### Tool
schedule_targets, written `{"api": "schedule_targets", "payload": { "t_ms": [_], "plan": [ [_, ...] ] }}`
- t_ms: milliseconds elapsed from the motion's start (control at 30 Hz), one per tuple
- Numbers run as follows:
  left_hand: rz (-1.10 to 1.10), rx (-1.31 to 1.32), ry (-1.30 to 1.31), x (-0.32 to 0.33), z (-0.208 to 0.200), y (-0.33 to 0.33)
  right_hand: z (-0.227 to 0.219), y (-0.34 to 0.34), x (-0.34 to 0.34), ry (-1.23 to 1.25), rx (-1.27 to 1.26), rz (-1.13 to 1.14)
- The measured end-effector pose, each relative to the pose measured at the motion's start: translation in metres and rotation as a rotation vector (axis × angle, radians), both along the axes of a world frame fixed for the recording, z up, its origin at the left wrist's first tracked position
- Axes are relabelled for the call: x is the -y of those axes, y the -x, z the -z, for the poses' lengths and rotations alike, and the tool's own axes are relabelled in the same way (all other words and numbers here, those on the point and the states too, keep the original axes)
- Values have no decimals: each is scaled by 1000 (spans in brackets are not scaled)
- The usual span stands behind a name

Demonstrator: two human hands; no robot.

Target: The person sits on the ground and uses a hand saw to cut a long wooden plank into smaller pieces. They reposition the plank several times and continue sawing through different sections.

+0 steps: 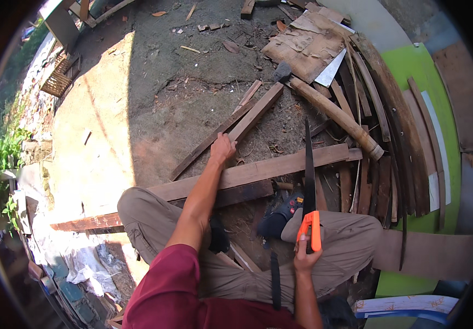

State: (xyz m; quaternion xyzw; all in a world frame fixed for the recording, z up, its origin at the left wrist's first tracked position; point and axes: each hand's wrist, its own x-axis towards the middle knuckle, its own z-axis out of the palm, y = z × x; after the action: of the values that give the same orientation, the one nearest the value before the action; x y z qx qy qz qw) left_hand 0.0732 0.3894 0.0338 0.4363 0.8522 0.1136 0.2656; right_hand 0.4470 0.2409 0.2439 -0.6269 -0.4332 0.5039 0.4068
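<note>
My left hand is closed around the near end of a short wooden batten, which slants away to the upper right. In my right hand is a handsaw, held by its orange handle; its dark blade points away from me. A long wooden plank lies crosswise in front of my knees, and the saw blade shows over its right part. Beside the batten, a thinner dark strip of wood rests on the ground. The batten's far end is close to a hammer with a dark head and thick wooden handle.
Wood offcuts and long boards are heaped on the right, near a green panel. A worn flat board lies at the far right. On the left are a slatted crate and white plastic sheeting. Chips litter the ground.
</note>
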Motion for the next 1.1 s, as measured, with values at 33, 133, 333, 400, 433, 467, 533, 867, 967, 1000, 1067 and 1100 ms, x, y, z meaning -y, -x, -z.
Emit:
{"api": "schedule_targets", "payload": {
  "t_ms": [33,133,333,400,433,467,533,867,967,1000,1067,1100],
  "plan": [
    [22,-10,-22,-4,-10,5,2,-1,-2,0,-29,1],
    [48,-82,-113,-3,-43,34,4,-1,-6,-4,-80,-41],
    [-79,-175,-437,41,-67,70,26,-14,-1,-127,63,-133],
    [-192,-195,-491,70,-50,86,27,-9,-1,-162,63,-185],
    [-263,-209,-538,82,-38,97,21,-4,-2,-166,76,-231],
    [-328,-215,-584,88,-28,102,10,1,-3,-168,96,-269],
    [-485,-408,-389,97,-19,97,-9,9,-4,-169,146,-343],
    [-156,-231,-293,88,-40,-77,-25,24,2,-36,222,-533],
    [-158,-317,-366,98,-41,-91,-46,38,7,-90,237,-527],
    [-183,-353,-373,105,-37,-93,-52,42,9,-116,241,-522],
    [-226,-425,-391,122,-34,-100,-55,40,14,-35,252,-545],
    [-198,-434,-337,130,-35,-106,-55,40,16,-19,252,-527]
  ]
}}
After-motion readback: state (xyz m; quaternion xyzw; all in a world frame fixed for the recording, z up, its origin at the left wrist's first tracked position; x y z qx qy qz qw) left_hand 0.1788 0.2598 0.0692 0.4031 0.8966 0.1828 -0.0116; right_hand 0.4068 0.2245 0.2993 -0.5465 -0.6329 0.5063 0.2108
